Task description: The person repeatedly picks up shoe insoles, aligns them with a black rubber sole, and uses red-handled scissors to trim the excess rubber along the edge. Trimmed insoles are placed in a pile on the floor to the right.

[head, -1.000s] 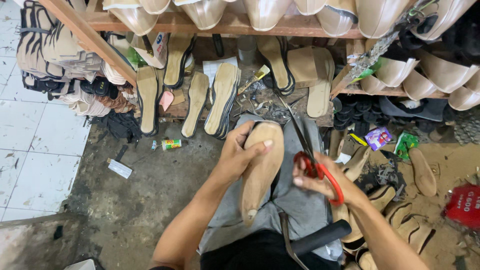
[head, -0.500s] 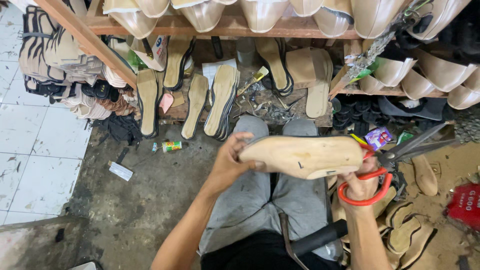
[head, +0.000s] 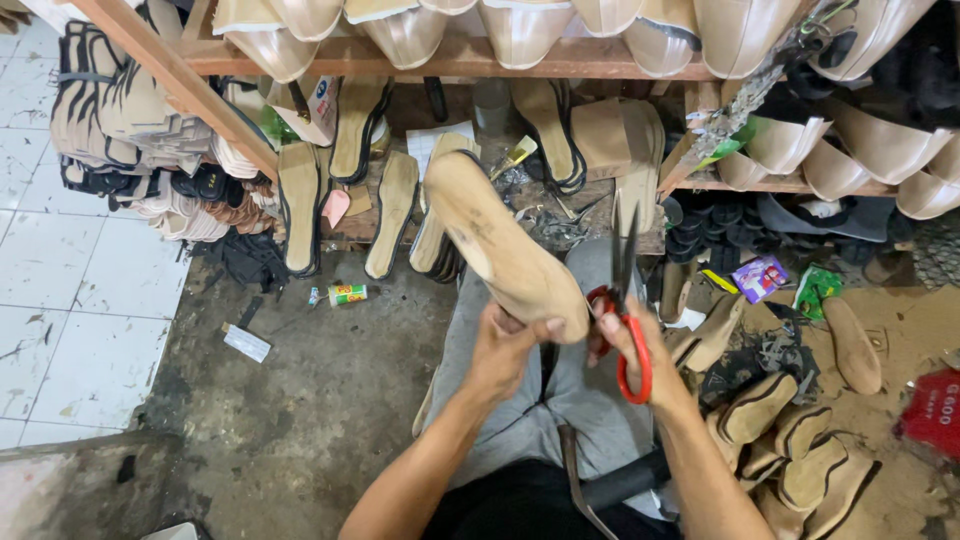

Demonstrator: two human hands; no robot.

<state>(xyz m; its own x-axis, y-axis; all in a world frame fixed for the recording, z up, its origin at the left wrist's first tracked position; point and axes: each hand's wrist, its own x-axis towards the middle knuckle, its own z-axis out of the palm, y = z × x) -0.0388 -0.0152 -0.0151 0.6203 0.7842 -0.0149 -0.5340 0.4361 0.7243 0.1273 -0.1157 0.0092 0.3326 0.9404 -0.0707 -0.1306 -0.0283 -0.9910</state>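
Observation:
My left hand (head: 508,345) grips the near end of a tan shoe last (head: 500,245), which slants up and to the left over my lap. Right beside it my right hand (head: 628,345) holds red-handled scissors (head: 628,300), their dark blades pointing straight up next to the last's near end. Both hands are close together above my grey trousers (head: 520,430).
A wooden shelf (head: 450,55) overhead carries several pale lasts. Soles and sandals (head: 300,205) lean against the wall below. More lasts (head: 770,410) lie piled on the right. A small can (head: 347,294) and scraps lie on the grey floor; white tiles (head: 60,300) at left.
The last has swung from lying crosswise in front of me to slanting up-left. The scissors moved left and turned from pointing right to pointing upward.

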